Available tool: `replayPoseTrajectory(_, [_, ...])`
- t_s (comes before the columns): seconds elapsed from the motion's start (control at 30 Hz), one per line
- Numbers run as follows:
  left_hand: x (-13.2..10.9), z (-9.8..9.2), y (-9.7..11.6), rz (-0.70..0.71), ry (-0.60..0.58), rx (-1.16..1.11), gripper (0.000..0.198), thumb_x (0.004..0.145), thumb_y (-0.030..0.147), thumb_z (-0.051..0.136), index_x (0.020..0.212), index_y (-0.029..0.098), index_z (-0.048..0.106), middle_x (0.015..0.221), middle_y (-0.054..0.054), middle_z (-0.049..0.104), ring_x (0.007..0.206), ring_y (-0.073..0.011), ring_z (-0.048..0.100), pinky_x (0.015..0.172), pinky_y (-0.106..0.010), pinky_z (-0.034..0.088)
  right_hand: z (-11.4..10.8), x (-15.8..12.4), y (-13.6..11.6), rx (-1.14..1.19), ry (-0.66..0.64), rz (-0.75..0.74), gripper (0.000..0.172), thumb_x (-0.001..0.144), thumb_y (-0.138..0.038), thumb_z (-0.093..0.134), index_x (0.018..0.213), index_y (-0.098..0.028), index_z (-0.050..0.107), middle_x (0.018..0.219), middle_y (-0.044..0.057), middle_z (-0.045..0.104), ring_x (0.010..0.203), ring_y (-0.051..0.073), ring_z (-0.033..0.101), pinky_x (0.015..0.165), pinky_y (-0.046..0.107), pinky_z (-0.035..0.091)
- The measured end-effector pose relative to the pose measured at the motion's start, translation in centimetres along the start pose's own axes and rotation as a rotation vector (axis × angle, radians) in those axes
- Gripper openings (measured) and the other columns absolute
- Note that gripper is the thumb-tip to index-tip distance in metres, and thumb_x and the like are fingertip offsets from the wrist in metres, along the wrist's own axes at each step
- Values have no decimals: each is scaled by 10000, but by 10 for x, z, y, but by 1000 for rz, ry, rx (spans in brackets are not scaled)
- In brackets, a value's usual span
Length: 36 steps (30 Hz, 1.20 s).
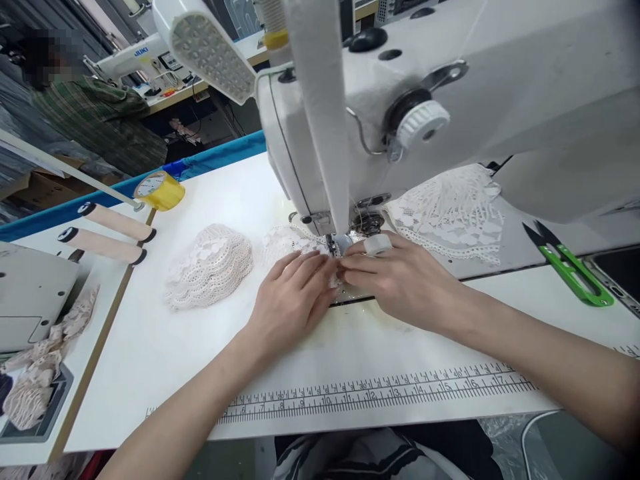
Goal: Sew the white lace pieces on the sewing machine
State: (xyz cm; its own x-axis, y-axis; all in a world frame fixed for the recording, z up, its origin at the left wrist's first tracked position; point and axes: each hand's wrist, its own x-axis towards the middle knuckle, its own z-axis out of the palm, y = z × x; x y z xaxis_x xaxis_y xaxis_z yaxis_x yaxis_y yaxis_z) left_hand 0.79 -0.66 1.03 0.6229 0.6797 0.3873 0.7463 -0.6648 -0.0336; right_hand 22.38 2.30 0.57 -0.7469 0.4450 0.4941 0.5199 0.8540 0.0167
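Note:
My left hand (293, 293) lies flat, fingers stretched out, pressing a small white lace piece (287, 240) on the sewing machine bed just left of the presser foot (340, 243). My right hand (400, 277) rests beside it with its fingers flat and close together, fingertips touching the lace right in front of the needle; a white ring-like band (377, 245) sits on one finger. The two hands' fingertips meet under the white sewing machine head (400, 113).
A stack of white lace pieces (207, 267) lies to the left, more lace (450, 210) behind the machine. Green thread snips (570, 270) lie at right. A yellow tape roll (160, 190), two spools (113, 233), a printed ruler (380, 390) and a seated person (95, 113) at far left.

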Motion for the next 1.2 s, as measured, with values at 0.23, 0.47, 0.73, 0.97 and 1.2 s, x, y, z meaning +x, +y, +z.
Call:
replayPoseTrajectory(0.23, [-1, 9, -4, -4, -48, -16, 400, 966, 379, 480, 1260, 133, 595, 1126, -126, 631, 1080, -263, 598, 978, -447, 486, 3, -1, 1, -16, 42, 8, 355, 841, 39, 450, 847, -191, 720, 945, 6, 747, 944, 182, 642, 944, 360, 447])
replayPoseTrajectory(0.47, [-3, 11, 3, 23, -17, 52, 458, 965, 408, 484, 1275, 87, 588, 1309, -168, 599, 1246, -290, 549, 1073, -468, 446, 5, -1, 1, -104, -7, 31, 414, 774, 69, 398, 969, -140, 696, 967, 55, 744, 898, 185, 652, 985, 368, 419])
replayPoseTrajectory(0.73, [-2, 11, 4, 22, -24, 107, 457, 976, 439, 455, 1265, 114, 596, 1290, -144, 619, 1241, -272, 563, 1087, -498, 427, 5, -2, 1, -90, -17, 33, 394, 769, 54, 400, 971, -118, 692, 995, 65, 744, 936, 197, 654, 1094, 390, 323])
replayPoseTrajectory(0.97, [-3, 10, 4, 6, -40, 96, 456, 980, 432, 448, 1284, 119, 585, 1306, -138, 608, 1255, -276, 550, 1095, -508, 409, 5, -1, 1, -96, -27, 37, 420, 739, 74, 393, 968, -123, 684, 957, 54, 749, 817, 176, 651, 1095, 389, 321])
replayPoseTrajectory(1.2, [-4, 9, 4, 16, -9, 87, 451, 963, 425, 486, 1283, 121, 578, 1293, -137, 618, 1245, -277, 556, 1085, -504, 418, 4, 0, 0, -83, -44, 43, 348, 786, 37, 430, 958, -118, 690, 958, 73, 744, 850, 186, 652, 1044, 377, 362])
